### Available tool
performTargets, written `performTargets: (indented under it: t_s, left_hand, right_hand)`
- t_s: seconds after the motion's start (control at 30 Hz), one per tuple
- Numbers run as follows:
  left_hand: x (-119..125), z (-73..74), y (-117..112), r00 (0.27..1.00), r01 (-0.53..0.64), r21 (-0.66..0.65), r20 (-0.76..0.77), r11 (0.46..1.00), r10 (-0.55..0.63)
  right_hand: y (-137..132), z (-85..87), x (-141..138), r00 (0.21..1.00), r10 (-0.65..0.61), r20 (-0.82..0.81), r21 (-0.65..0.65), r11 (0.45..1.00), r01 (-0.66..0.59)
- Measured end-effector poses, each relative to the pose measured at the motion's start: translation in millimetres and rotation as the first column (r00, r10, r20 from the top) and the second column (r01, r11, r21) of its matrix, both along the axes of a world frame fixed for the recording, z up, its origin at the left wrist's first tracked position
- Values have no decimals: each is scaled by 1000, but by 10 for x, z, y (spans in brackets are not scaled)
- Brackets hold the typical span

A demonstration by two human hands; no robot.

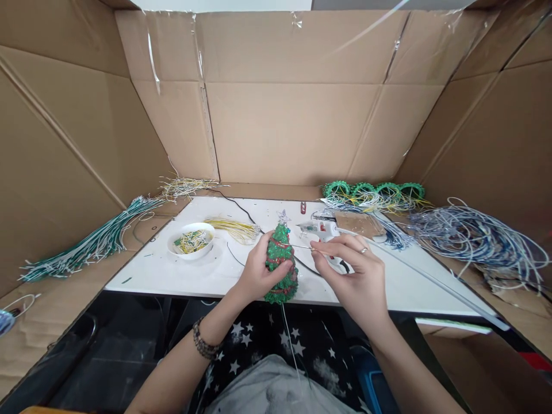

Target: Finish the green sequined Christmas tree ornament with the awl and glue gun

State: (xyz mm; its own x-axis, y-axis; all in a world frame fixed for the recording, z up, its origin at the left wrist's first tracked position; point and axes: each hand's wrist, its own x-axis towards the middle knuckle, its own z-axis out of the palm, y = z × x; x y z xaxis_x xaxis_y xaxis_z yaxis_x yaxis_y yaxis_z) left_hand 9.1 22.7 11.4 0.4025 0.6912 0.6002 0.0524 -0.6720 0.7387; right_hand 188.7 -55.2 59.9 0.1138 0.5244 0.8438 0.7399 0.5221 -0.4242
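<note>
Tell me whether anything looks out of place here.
A green scrap lies loose near the left front edge of the white tabletop, apart from the bowl of clipped bits. On the back cardboard wall, a strip of clear tape seems partly peeled.

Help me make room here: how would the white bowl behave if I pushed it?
The white bowl would probably slide rather than tip, being wide and low on a white tabletop. It is likely light, since the wire pieces inside look thin. Those pieces look loose, so a jerk might spill some.
</note>
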Motion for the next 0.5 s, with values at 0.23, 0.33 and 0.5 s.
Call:
performTargets:
  t_s: [0.23, 0.33, 0.5]
  left_hand:
    - [4, 25, -5, 1000, -13, 4, -4, 1000, 13]
    - [2, 17, 0, 999, -30, 20, -11, 999, 30]
    - [2, 16, -6, 1000, -13, 20, -5, 1000, 13]
  right_hand:
    - [24, -195, -86, 959, 74, -274, -131, 985, -114]
    - [43, -307, -135, 924, 108, -367, -183, 965, -186]
    - [40, -350, -144, 947, 109, -302, -131, 979, -154]
